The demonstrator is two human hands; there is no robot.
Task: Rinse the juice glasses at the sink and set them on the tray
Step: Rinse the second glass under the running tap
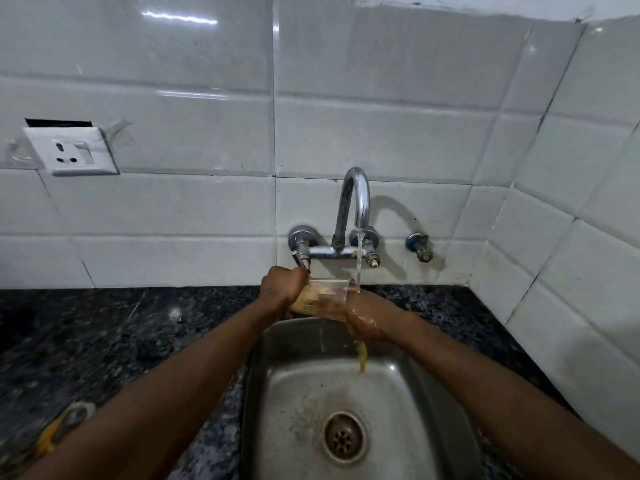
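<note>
A clear juice glass (327, 299) with yellowish residue lies tilted on its side over the back of the steel sink (298, 386). My left hand (282, 287) grips its base end. My right hand (369, 317), wet, is at its mouth, with the fingers seemingly inside. Water runs from the chrome tap (355, 199) onto the glass rim and my right hand. Yellow juice-tinted water (362, 360) streams down from under my right hand into the basin. No tray is in view.
The sink drain (343, 436) sits at the basin's middle. Dark speckled granite counter (114, 341) flanks the sink. A blurred yellow and grey object (60, 427) lies at the lower left. A wall socket (71, 150) and a small valve (420, 245) sit on the white tiles.
</note>
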